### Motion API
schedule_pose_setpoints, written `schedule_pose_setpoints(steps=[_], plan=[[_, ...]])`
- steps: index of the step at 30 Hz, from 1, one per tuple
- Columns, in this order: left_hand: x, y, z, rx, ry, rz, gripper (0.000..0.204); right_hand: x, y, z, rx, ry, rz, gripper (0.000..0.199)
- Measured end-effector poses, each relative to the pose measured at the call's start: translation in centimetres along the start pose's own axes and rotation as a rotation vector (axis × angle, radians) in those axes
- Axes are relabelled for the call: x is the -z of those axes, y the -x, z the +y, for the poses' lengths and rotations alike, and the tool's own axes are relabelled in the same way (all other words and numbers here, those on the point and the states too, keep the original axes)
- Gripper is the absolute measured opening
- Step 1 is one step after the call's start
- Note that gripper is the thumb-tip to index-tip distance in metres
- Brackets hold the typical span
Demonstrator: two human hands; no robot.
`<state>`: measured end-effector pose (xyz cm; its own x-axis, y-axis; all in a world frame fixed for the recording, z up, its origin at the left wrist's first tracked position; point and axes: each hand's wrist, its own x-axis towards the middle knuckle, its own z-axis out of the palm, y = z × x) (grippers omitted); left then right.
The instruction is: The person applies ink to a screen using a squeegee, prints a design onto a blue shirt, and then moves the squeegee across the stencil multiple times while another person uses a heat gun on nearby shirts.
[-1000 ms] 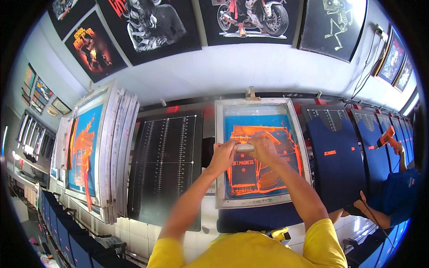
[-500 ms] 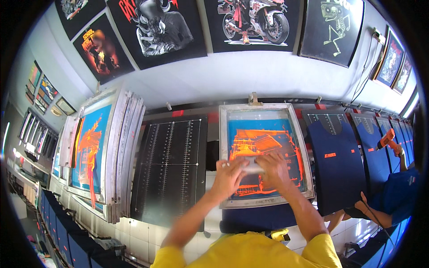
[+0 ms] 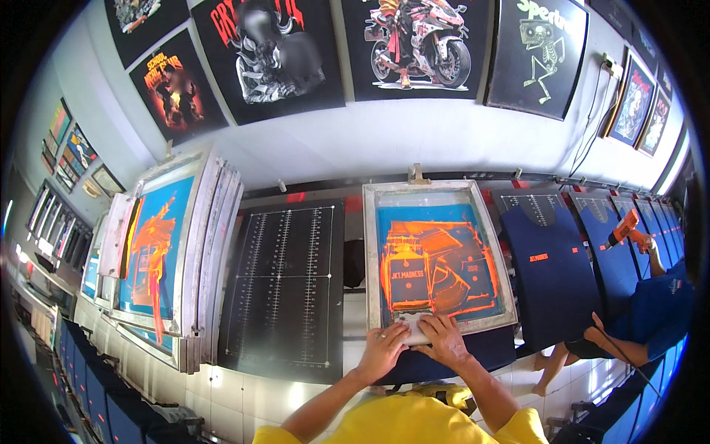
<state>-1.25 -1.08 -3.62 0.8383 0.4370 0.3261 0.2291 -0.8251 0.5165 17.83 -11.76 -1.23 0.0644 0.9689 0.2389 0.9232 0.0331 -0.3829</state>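
Observation:
Both of my hands grip a short pale squeegee (image 3: 411, 323) at the near edge of a screen-printing screen (image 3: 372, 255). My left hand (image 3: 380, 352) is closed on its left end, and my right hand (image 3: 444, 340) has its fingers bent over the right end. The squeegee's blade edge is hard to make out. Orange ink (image 3: 436, 232) is spread over the blue mesh, streaky around a darker area with block lettering and a line design. Under the screen's near side, dark navy cloth (image 3: 473, 357) shows. A hinge clamp (image 3: 418, 174) sits at the screen's far edge.
A bare black printing board (image 3: 296, 318) with ruled markings lies to the left. Beyond it lean several stacked screens (image 3: 196, 244). On the right are boards with navy shirts (image 3: 551, 288). A co-worker there holds an orange heat-gun-like tool (image 3: 626, 230). Posters hang on the wall.
My hands have drawn the squeegee from the screen's middle toward me to its near edge. The lettering and line design on the mesh now show more plainly.

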Motion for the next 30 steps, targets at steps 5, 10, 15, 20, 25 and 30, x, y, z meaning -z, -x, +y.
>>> schedule_pose_setpoints(steps=[5, 10, 15, 20, 25, 30], plan=[[0.5, 0.6, -0.1, 0.046, 0.123, 0.043, 0.038, 1.0, 0.8, -0.5, -0.049, -0.021, 0.007, 0.052], [-0.3, 0.4, -3.0, 0.255, 0.276, 0.376, 0.041, 2.1, 2.8, 6.5, -0.306, 0.017, 0.288, 0.039], [-1.7, 0.2, -5.8, 0.628, 0.287, 0.318, 0.044, 3.6, 4.8, 15.2, -0.633, 0.211, 0.447, 0.027], [-5.2, 2.6, -9.0, 0.861, 0.359, 0.218, 0.045, 3.3, 4.9, 19.7, -0.629, 0.099, 0.424, 0.02], [-8.0, 0.1, -9.9, 0.77, 0.263, 0.365, 0.03, -1.6, 8.3, 29.1, -0.567, -0.21, 0.561, 0.026], [-8.6, -1.0, -8.9, 0.845, 0.091, 0.379, 0.031, 1.6, 7.8, 27.2, -0.576, -0.155, 0.312, 0.042]])
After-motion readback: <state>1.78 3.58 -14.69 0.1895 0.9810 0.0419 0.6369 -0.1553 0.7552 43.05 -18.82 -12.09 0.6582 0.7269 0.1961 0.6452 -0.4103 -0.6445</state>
